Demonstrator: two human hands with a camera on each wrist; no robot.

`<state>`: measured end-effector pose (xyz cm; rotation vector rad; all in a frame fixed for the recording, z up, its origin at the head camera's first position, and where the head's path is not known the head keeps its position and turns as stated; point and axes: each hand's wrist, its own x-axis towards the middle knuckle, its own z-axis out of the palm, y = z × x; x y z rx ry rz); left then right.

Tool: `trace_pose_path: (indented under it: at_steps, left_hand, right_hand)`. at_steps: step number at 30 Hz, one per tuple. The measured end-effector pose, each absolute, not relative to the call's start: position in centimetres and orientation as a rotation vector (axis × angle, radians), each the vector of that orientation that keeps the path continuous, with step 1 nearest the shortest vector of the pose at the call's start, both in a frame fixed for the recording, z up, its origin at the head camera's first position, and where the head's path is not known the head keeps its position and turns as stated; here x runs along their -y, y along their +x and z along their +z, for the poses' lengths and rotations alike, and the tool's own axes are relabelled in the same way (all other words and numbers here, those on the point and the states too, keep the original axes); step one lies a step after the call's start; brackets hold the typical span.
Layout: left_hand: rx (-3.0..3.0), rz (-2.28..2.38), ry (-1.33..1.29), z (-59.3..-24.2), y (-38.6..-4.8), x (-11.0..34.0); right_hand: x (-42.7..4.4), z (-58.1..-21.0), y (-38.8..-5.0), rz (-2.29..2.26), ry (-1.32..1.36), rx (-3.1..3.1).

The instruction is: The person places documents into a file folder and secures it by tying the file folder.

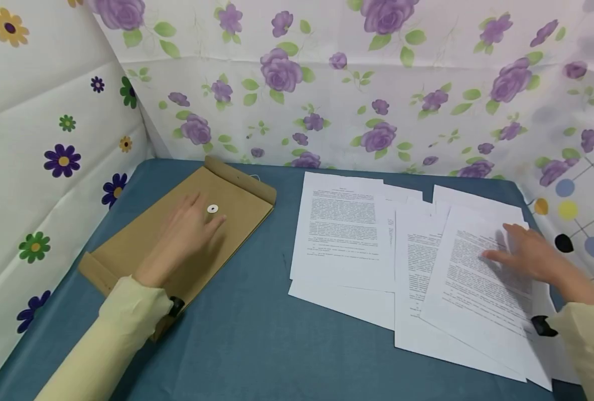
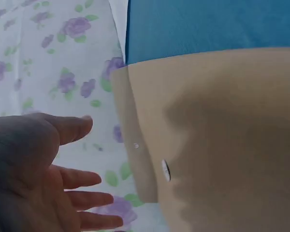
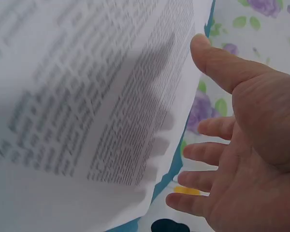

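A brown paper envelope (image 1: pixel 176 245) lies slanted on the left of the table, its flap (image 1: pixel 240 181) at the upper end and a white round button (image 1: pixel 213 209) near it. Over the envelope hovers my left hand (image 1: pixel 184 231), fingers spread, holding nothing; the left wrist view shows its shadow on the brown surface (image 2: pixel 222 135) and the hand (image 2: pixel 53 169) apart from it. My right hand (image 1: pixel 535 253) is above the rightmost printed sheet (image 1: pixel 477 278), fingers extended and empty. In the right wrist view the hand (image 3: pixel 251 130) stands off the printed page (image 3: pixel 101 96).
Several printed sheets overlap on the right half of the blue-covered table (image 1: pixel 257 334), including one sheet (image 1: pixel 342 228) at the middle. Flowered cloth (image 1: pixel 327 94) rises behind the table's back edge, with patterned cloths at the left and right sides.
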<state>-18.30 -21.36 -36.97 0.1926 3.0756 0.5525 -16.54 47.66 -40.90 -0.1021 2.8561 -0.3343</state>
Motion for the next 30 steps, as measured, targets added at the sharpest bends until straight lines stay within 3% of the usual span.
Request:
trace_pose_path:
  at_steps: [13, 30]
  left_hand:
    - [-3.01, 0.707, -0.152, -38.0, -23.3, 20.5]
    - [-2.888, 0.488, -0.379, -39.6, -28.3, 17.7]
  right_hand:
    - [-49.6, -40.8, -18.1, -0.355, -0.022, -2.805]
    - [-50.1, -41.8, -18.7, -0.341, -0.006, -2.79]
